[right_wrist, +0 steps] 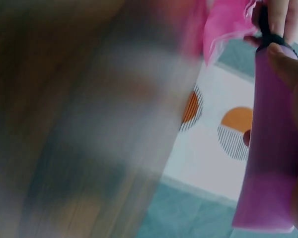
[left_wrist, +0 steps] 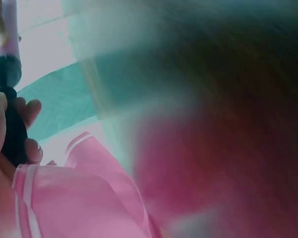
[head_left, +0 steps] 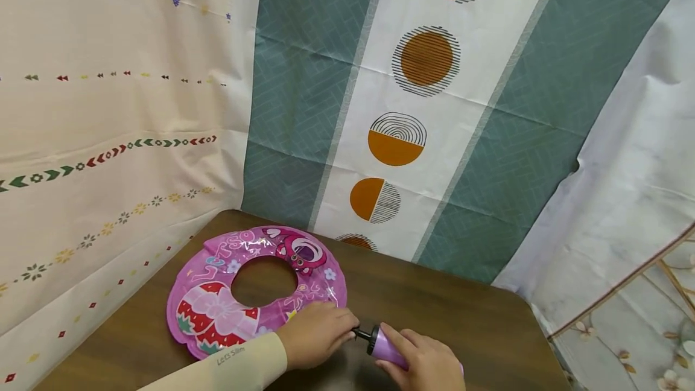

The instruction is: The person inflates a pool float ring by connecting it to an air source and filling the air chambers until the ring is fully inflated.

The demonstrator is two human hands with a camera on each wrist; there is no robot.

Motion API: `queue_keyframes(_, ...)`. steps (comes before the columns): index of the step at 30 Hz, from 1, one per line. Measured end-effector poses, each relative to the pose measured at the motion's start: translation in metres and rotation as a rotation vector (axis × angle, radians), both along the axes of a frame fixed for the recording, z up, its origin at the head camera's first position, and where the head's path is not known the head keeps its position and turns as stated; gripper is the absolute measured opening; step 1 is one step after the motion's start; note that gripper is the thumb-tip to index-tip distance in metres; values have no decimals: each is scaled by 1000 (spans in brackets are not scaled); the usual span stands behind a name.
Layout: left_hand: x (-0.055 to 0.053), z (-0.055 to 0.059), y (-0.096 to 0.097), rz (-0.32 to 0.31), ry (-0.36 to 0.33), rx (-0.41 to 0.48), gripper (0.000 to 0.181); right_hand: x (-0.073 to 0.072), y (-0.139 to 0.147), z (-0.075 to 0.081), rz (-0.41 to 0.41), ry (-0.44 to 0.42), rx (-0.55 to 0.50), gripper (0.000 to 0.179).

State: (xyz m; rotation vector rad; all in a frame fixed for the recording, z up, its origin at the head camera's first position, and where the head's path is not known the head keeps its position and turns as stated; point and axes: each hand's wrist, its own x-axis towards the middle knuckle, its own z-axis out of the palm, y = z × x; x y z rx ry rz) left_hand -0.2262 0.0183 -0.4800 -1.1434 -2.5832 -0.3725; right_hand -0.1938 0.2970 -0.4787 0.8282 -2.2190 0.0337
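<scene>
A pink inflatable swim ring (head_left: 217, 312), printed with strawberries and a cartoon bear, lies on the table at the left in the head view. Beside its near right edge, my left hand (head_left: 315, 333) grips the black end piece (left_wrist: 14, 131) of a hand pump. My right hand (head_left: 426, 358) wraps round the pump's purple barrel (head_left: 387, 347), thumb along its side. A short black rod shows between the two hands. Pink vinyl of the ring comes close to the left hand in the left wrist view; whether the pump joins the ring is hidden.
The brown wooden table (head_left: 478, 324) has a back edge against a green and white patterned curtain (head_left: 304, 77). A cream cloth (head_left: 108, 107) hangs on the left and a white floral cloth (head_left: 624, 210) on the right.
</scene>
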Motion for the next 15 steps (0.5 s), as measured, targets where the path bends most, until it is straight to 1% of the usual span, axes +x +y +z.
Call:
queue_keyframes(5,-3,-3,-10,18,-12,-2,22,0,26,1,29,-57,13,82)
queue_keyframes(9,-6,-7,-19,27,16,18,21,0,47,-1,38,-114,12,82)
queue_keyframes(11,-7,-7,-21,28,18,21,22,0,56,-1,31,-137,7,81)
queue_keyframes(12,-8,-7,-22,30,10,22,22,0,62,-2,23,-150,6,81)
queue_keyframes(14,-9,-6,-23,40,-33,11,23,1,71,-4,10,-186,3,79)
queue_keyframes(15,-9,-6,-24,45,-49,8,23,-11,86,-24,20,-190,0,79)
